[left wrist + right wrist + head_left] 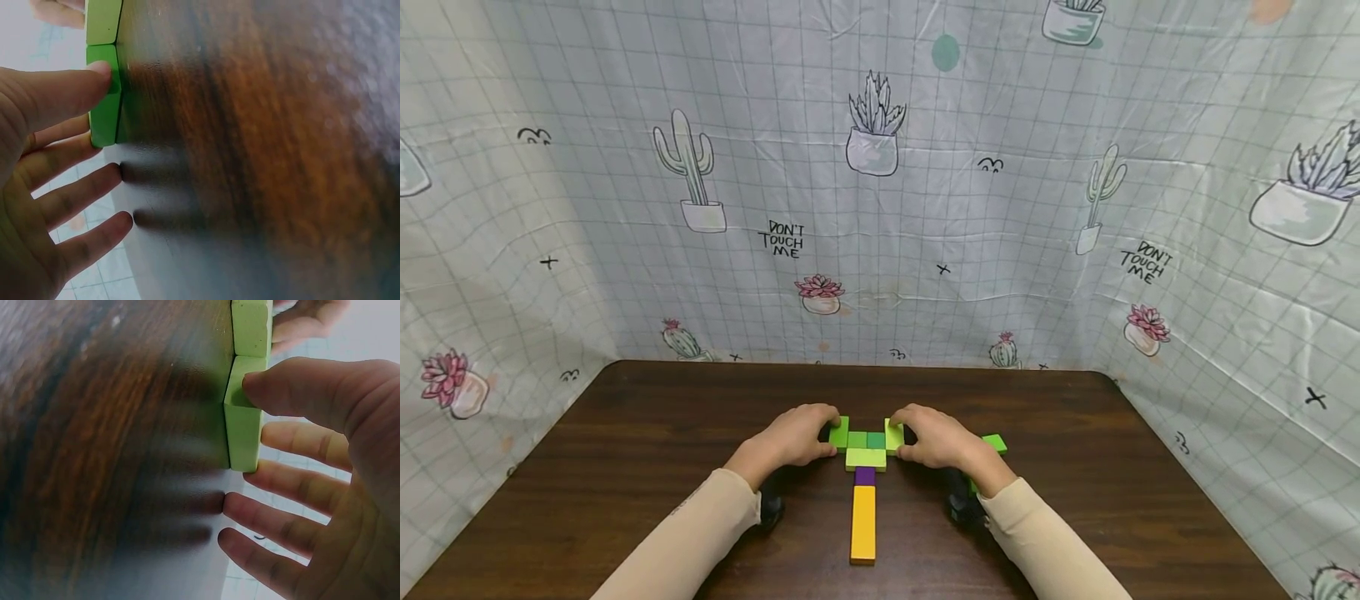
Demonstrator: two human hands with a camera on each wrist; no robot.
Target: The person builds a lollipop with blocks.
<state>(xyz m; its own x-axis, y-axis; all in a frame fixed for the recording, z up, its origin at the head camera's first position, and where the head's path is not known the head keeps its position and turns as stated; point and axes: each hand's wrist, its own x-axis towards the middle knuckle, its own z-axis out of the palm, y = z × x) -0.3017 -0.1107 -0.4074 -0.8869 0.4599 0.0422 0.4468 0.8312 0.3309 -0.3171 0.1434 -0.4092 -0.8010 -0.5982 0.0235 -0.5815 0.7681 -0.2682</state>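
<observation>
My left hand (797, 435) pinches a green block (839, 432) between thumb and fingers. In the left wrist view its thumb presses the near end of that green block (104, 122), and the two outer fingertips touch the tabletop. On the opposite side, my right hand (936, 437) pinches a light green block (894, 437) at its ends, thumb nearest me. Between them lie a mid-green block (857, 439) and a darker green block (876, 440). A yellow-green block (866, 458) runs crosswise below these, followed by a purple block (865, 476) and a long yellow block (863, 523) pointing toward me.
Beyond my right wrist a loose green block (995, 443) lies on the dark wooden table (1075, 500). Another green piece (973, 486) is mostly hidden by that wrist. A patterned cloth (880, 242) hangs behind and at both sides of the table.
</observation>
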